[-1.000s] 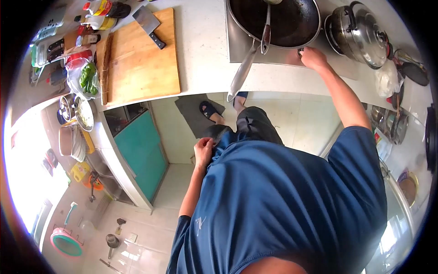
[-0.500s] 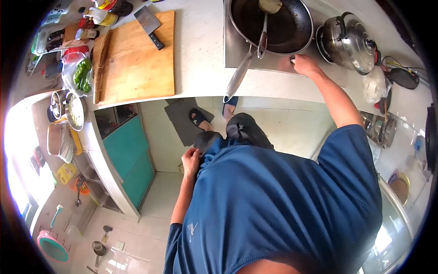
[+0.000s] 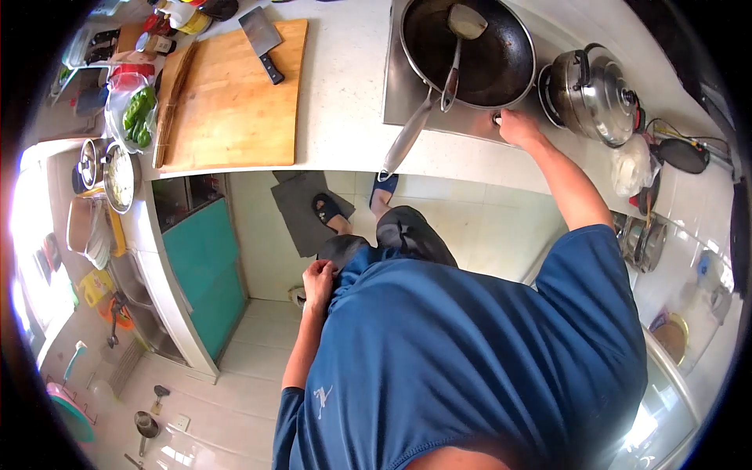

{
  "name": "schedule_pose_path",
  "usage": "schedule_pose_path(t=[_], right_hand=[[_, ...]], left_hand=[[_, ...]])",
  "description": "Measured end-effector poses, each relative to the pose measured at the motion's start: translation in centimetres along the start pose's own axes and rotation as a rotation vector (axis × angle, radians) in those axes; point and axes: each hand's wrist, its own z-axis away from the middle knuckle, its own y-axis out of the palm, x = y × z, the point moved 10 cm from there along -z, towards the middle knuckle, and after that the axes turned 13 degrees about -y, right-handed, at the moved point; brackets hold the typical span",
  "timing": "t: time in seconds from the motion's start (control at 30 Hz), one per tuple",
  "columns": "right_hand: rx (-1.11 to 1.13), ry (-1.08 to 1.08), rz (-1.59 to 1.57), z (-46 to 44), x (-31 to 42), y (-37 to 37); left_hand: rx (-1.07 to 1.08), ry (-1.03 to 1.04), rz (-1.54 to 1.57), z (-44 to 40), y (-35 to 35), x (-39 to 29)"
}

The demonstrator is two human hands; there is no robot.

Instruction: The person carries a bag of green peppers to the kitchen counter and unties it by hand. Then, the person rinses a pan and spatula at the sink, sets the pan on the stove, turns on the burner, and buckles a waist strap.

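My right hand (image 3: 520,128) is closed on a stove knob (image 3: 497,119) at the front of the steel gas stove (image 3: 399,102). Just beyond it sits a dark wok (image 3: 501,63), its long metal handle (image 3: 407,139) pointing toward me over the counter edge. A spatula (image 3: 468,22) lies inside the wok with its handle across the near rim. My left hand (image 3: 319,280) hangs low by my thigh, next to the hem of my blue shirt; its fingers are curled in and nothing shows in them.
A lidded steel pot (image 3: 591,98) stands right of the wok. On the left, a cleaver (image 3: 261,35) lies on a wooden cutting board (image 3: 235,102). Green peppers (image 3: 139,117) in a plastic bag and a metal bowl (image 3: 120,176) are farther left. A plastic bag (image 3: 630,166) hangs at right.
My view has shifted slightly, so the counter sits a little differently. My right hand stays at the stove knob, with its wrist turned a little. My left hand remains by my thigh.
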Motion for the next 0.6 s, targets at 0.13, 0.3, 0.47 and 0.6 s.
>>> schedule_pose_path(t=[0.13,0.3,0.47,0.6], right_hand=[[0.018,0.012,-0.009,0.0,-0.3,0.3],[0.084,0.023,-0.001,0.6,0.5,-0.6],[0.090,-0.018,0.074,-0.6,-0.4,0.4],[0.051,-0.049,0.094,-1.7,-1.3,0.8]], left_hand=[[-0.012,0.011,-0.001,0.2,1.0,0.4],[-0.012,-0.062,0.257,-1.5,3.4,5.3],[-0.106,-0.051,0.459,-0.3,5.5,7.3],[-0.133,-0.073,0.524,0.4,7.4,9.0]])
